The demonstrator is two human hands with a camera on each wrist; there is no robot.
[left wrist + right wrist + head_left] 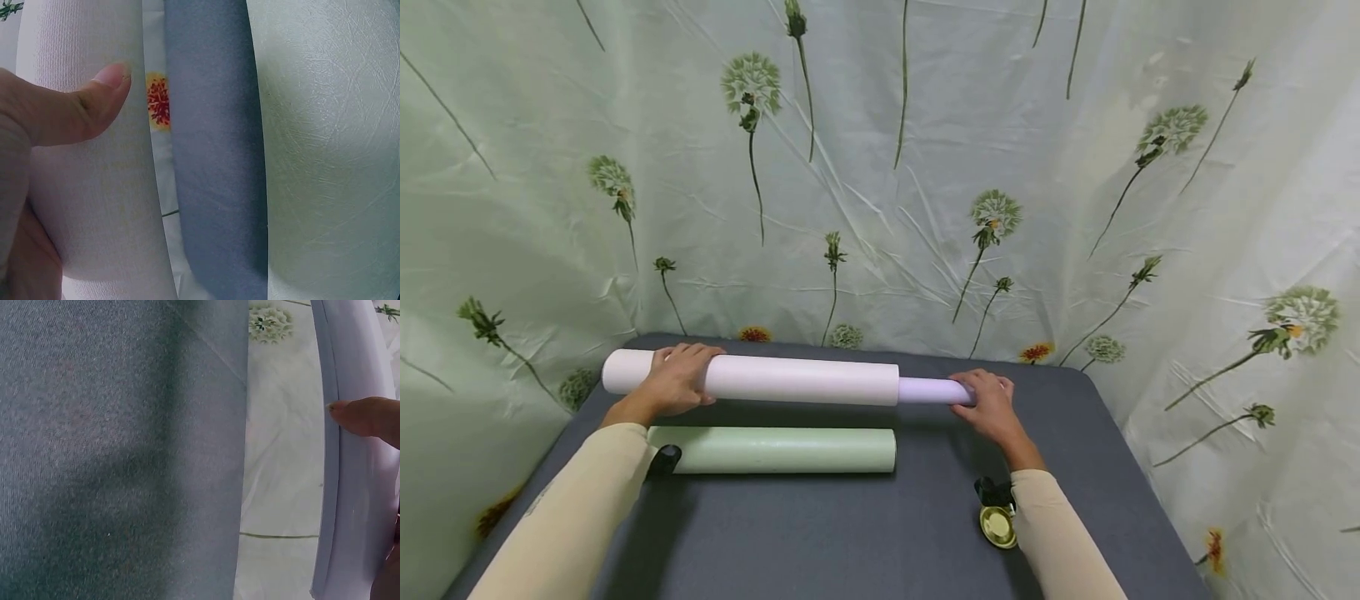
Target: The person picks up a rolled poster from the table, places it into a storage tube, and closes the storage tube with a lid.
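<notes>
Left hand (679, 379) curled round the white roll (805, 380) toward its left end, thumb on the near face. Right hand (988, 400) curled round the lilac roll (932, 391), thumb on its near side. Lilac roll, the narrower, projects from the white roll's right end; depth inside cannot be told. Both held above the far part of the table (820, 533). Green roll (782, 451) lies nearer the person, roughly parallel.

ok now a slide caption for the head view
Left hand grips a white roll, right hand the thinner lilac roll protruding from its end.
</notes>
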